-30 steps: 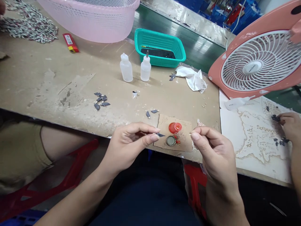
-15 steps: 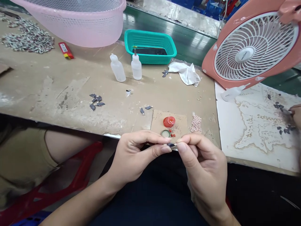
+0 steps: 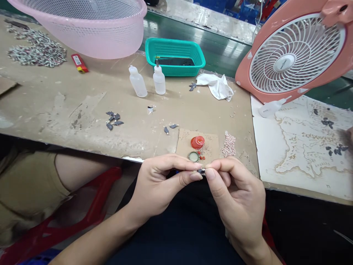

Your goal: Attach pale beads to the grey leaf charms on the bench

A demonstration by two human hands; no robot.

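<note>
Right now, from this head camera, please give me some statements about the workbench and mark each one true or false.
1. The left hand and right hand pinch a small dark charm between them. True.
2. A round red plastic cap sits on a brown cardboard square. True.
3. A teal plastic basket holds two squeeze bottles. False: two translucent plastic squeeze bottles stand outside it.
4. A pink plastic fan stands left of the hands. False: the pink plastic fan stands to their right.
5. A blurred hand of another person shows at the right edge. True.

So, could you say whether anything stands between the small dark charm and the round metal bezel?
Nothing visible: the left hand and right hand pinch the small dark charm just below the round metal bezel.
</note>
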